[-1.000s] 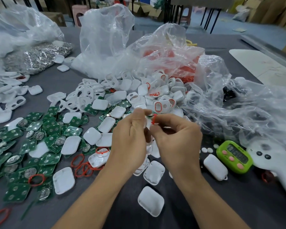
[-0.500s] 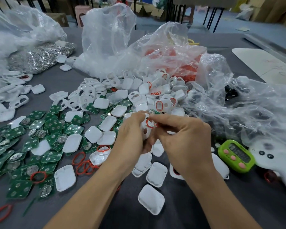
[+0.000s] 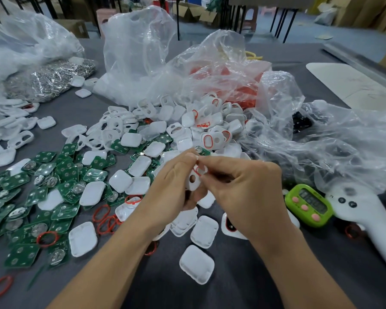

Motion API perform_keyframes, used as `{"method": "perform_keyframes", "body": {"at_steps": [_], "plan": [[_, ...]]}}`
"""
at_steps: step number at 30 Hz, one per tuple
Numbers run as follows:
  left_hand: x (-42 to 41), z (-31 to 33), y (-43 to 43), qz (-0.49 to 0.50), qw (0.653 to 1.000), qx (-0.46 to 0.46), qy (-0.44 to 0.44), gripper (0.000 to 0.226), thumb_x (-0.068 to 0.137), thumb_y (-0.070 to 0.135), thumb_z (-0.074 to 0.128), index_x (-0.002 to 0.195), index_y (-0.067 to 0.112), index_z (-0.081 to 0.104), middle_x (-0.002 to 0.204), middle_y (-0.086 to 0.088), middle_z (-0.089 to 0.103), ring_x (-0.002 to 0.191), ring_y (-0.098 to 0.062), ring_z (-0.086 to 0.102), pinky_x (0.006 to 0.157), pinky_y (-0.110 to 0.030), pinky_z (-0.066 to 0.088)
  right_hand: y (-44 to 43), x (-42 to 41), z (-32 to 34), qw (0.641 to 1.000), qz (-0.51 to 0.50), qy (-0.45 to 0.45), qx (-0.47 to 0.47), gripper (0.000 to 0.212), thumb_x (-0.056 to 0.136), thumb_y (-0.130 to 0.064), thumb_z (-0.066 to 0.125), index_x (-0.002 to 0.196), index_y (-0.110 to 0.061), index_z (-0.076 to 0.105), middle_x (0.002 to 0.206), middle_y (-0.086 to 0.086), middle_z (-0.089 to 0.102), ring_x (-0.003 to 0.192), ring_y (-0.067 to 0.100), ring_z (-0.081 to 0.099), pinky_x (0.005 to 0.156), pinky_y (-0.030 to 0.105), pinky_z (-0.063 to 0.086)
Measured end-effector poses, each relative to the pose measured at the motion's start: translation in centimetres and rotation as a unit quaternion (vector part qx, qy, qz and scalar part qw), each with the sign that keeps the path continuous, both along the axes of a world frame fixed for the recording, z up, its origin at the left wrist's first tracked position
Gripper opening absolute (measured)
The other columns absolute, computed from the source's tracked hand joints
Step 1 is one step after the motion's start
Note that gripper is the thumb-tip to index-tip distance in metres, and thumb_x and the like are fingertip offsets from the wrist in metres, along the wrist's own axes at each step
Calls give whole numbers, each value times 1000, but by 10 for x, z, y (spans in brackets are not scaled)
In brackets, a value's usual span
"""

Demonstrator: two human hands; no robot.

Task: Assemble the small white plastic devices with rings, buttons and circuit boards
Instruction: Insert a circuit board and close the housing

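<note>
Since 1 s ago the red ring (image 3: 198,170) has gone from the R fingertips, held clear above, onto the face of the white shell (image 3: 196,183). Hands are now tight together. The left hand (image 3: 172,190) curls round the shell's lower edge w/ thumb on top. The right hand (image 3: 247,192) pinches its upper end at the ring. The shell is smooth moulded plastic w/ rounded corners and an oval hole, held tilted above the grey cloth table (image 3: 232,288).

Left of the L hand lie flat green circuit boards (image 3: 20,255) w/ shiny metal domes, mixed w/ glossy white covers (image 3: 83,238) and thin loose rings (image 3: 101,212). Another rounded-square cover (image 3: 196,264) sits below the hands. Beyond them is a heap of shells (image 3: 214,139), then crinkled clear plastic bags (image 3: 138,52). Right of the R hand is a lime-green timer (image 3: 309,205) w/ pink buttons, touching a matte white controller (image 3: 366,219).
</note>
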State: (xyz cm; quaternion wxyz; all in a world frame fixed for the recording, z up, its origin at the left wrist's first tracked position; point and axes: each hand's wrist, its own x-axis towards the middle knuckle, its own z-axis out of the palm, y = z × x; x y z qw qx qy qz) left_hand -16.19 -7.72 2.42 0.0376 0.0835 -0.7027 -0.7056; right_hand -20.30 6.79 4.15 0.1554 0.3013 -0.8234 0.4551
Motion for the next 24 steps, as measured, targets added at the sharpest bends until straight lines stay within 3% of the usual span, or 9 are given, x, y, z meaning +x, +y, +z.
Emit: {"method": "perform_keyframes", "body": {"at_steps": [5, 7, 10, 15, 18, 21, 24], "plan": [[1, 4, -4, -37, 999, -3, -13, 37, 101, 18, 35, 73, 1, 52, 47, -6, 40, 37, -13, 29, 41, -18, 20, 7, -11, 5, 993, 70, -89, -15, 25, 64, -16, 93, 82, -28, 82, 73, -13, 74, 63, 4, 69, 63, 16, 52], [2, 1, -3, -26, 999, 23, -31, 36, 100, 23, 42, 74, 1, 53, 47, -5, 41, 37, -15, 28, 42, -18, 20, 10, -18, 5, 980, 103, -159, -53, 36, 56, -17, 98, 84, -30, 81, 72, -9, 74, 61, 4, 67, 61, 15, 51], [3, 0, -3, -6, 997, 48, -61, 29, 95, 32, 51, 78, 10, 59, 49, -7, 42, 40, -18, 26, 44, -21, 19, 13, -28, 0, 961, 134, -231, -76, 53, 48, -23, 100, 97, -30, 81, 83, -6, 76, 75, 10, 71, 69, 22, 55], [6, 3, -2, -92, 995, 24, -39, 37, 103, 28, 39, 74, 12, 56, 45, -5, 36, 35, -13, 24, 40, -16, 20, 10, -29, -6, 903, 212, -353, -122, 48, 56, -3, 91, 101, -18, 82, 94, 10, 79, 88, 29, 76, 83, 44, 63], [5, 5, -1, -108, 993, 41, -19, 39, 100, 36, 43, 80, 5, 54, 45, -1, 35, 34, -10, 24, 39, -14, 20, 11, -30, -8, 877, 237, -378, -175, 40, 66, -2, 87, 103, -12, 81, 98, 12, 79, 90, 23, 76, 79, 32, 60], [3, 9, -1, -87, 995, 52, 3, 34, 97, 25, 44, 83, -6, 49, 47, -2, 37, 33, -8, 28, 38, -16, 21, 4, -27, -11, 850, 248, -411, -217, 36, 74, -1, 80, 108, -15, 81, 101, 7, 78, 95, 19, 74, 83, 26, 56], [3, 9, -1, -47, 996, 68, 13, 34, 100, 18, 41, 71, 6, 54, 47, -6, 40, 34, -10, 32, 36, -17, 23, -4, -26, -12, 792, 292, -483, -232, 37, 85, -2, 68, 117, -16, 77, 100, 4, 74, 98, 17, 69, 86, 29, 56]]}}
